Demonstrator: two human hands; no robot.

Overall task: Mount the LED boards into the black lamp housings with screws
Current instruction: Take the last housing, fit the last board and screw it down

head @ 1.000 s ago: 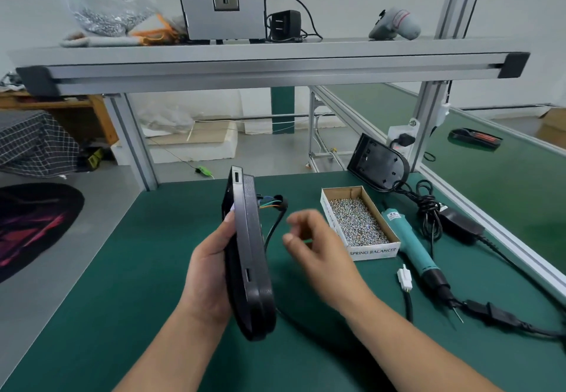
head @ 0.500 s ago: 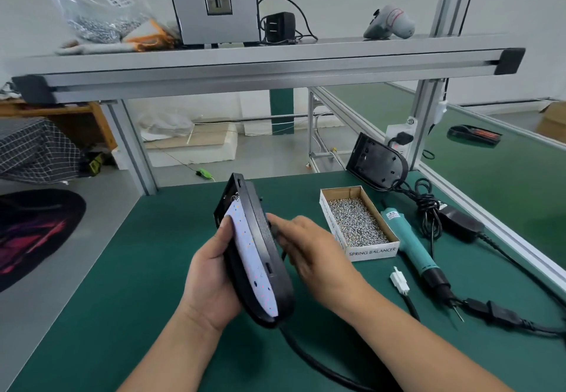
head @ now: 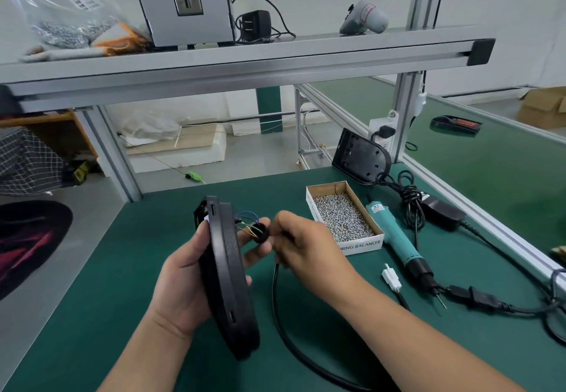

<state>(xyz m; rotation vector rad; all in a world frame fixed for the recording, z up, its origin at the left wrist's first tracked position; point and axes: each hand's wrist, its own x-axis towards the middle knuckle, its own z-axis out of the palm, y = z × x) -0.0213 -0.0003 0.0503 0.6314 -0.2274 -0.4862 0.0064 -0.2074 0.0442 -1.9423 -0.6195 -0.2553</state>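
**Hands and work piece.** The left hand is wrapped round the black lamp housing and holds it upright and edge-on above the mat. The right hand pinches the black cable at its round bush, just right of the housing. Thin coloured wires span the gap between them. Of the LED board only a pale sliver shows, by the left thumb.

**Risks.**
- If the right hand pulls further while the left holds firm, the load falls on the thin wires and could tear their joints.
- No screws can be seen in the board. Held on edge, it may slip out of the housing.
- The slack cable could sweep the screw box just beyond the right knuckles.

**Change in the last half second.** The housing was tilted then, with the board's white face showing and the right hand against its back. It is now edge-on, the board face is hidden, and the right hand has drawn off to the right, exposing the wires
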